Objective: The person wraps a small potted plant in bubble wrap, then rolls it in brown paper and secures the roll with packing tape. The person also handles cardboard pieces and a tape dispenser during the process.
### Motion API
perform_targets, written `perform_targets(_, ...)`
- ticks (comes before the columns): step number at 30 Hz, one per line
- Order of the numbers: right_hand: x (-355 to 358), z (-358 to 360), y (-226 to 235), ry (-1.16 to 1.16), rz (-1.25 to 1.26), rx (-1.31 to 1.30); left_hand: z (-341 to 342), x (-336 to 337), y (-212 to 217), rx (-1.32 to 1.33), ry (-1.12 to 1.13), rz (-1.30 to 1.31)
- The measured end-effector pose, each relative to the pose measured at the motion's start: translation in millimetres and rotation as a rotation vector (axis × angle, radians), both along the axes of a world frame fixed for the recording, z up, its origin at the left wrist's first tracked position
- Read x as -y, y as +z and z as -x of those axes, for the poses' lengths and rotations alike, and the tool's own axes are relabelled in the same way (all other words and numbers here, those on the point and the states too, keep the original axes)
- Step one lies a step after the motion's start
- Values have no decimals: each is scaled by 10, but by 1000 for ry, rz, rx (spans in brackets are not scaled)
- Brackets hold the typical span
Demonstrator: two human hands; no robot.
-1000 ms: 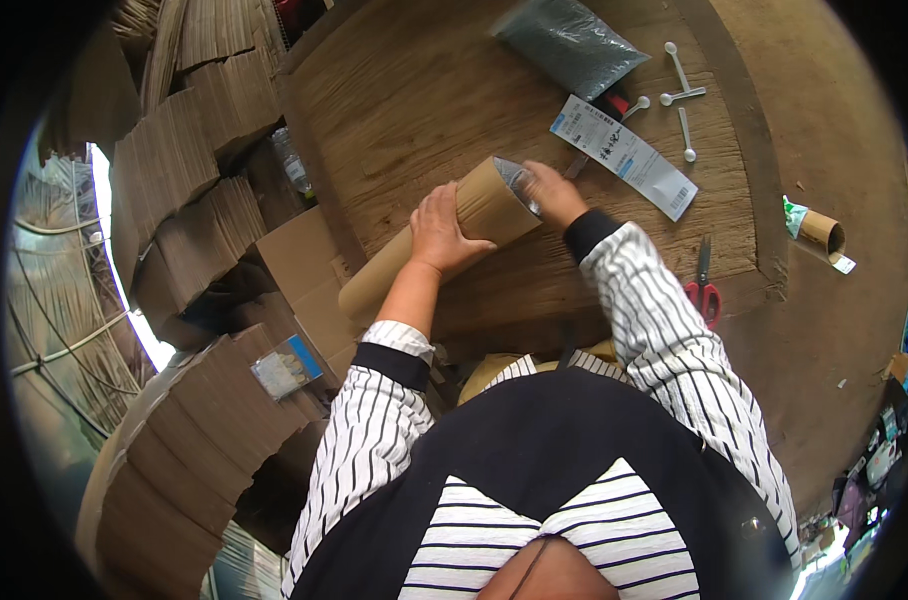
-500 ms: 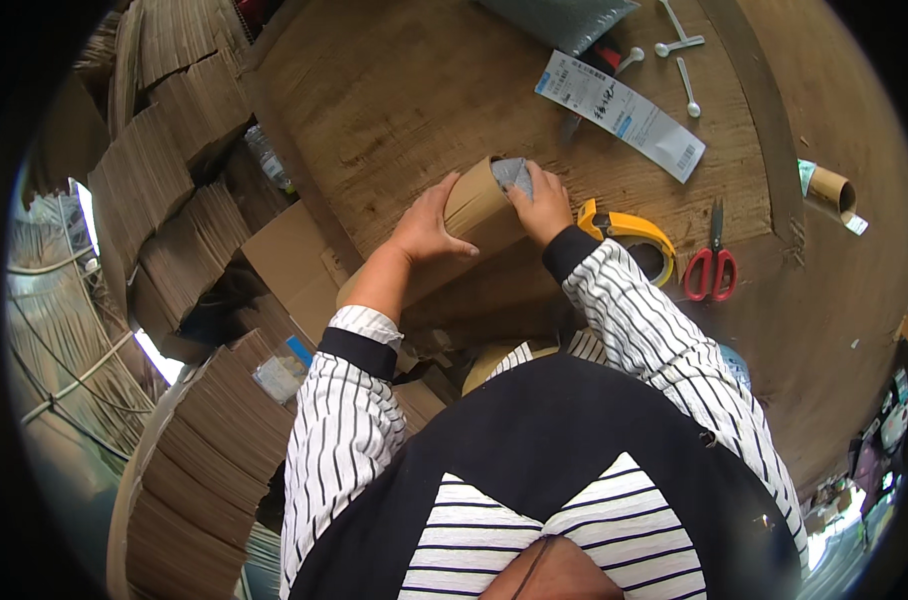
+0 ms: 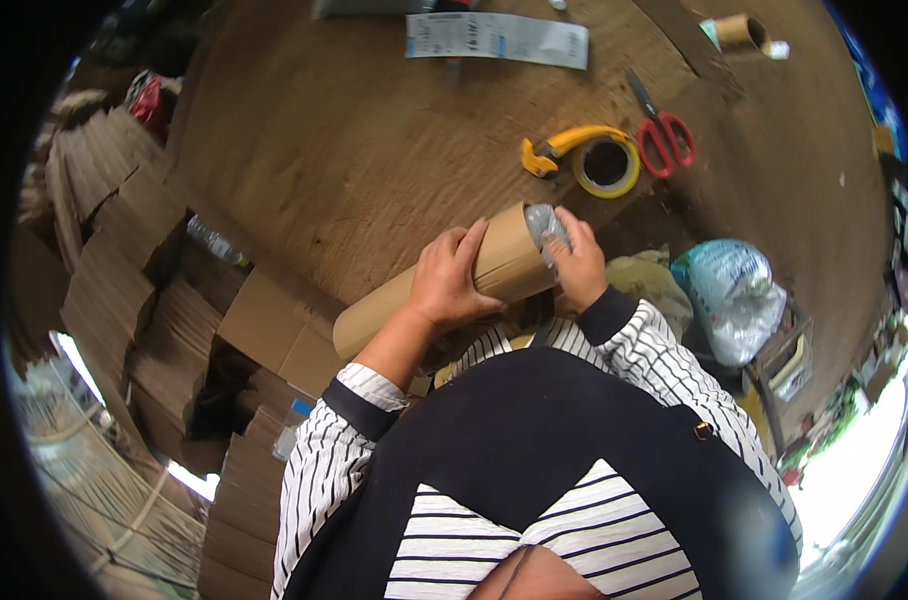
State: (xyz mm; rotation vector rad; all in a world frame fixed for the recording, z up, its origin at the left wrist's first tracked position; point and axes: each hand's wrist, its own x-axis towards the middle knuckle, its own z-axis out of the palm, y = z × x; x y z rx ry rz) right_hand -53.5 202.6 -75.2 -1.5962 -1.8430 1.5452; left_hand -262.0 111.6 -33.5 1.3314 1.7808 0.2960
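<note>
A brown cardboard tube (image 3: 507, 255) lies slantwise in front of my body, its lower end to the left. My left hand (image 3: 448, 278) is wrapped over the tube's middle, thumb on the near side. Grey, shiny plastic wrapping (image 3: 544, 228) fills the tube's right end and pokes out a little. Against that end my right hand (image 3: 579, 262) presses, its fingers curled on the plastic; what the plastic wraps is hidden. Beyond the right hand on the wooden table (image 3: 304, 170) are a yellow tape dispenser with a roll of tape (image 3: 614, 185) and red-handled scissors (image 3: 664, 145).
A white printed label strip (image 3: 519, 40) lies at the table's far side. Far right is a short cardboard tube (image 3: 742, 33). A blue-and-white plastic bag (image 3: 739, 300) sits right of my right arm. Stacked flat cardboard (image 3: 114, 250) stands at left, near a clear bottle (image 3: 214, 240).
The view has shifted, so the table items appear farther up and left. The tube now shows more of its length, closer to my body. Both hands stay on it.
</note>
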Motion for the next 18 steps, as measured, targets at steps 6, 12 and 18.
perform_targets(6, -60, -576, -297, -550, 542, -520, -531, -335, -194, -80, -60, 140)
perform_targets(12, -93, -639, -933, -353, 414, -469, -528, -390, -225, -90, -111, 158)
perform_targets(18, -35, -345, -545, -321, 85, -138, -316, -316, -317, 17, -167, 139)
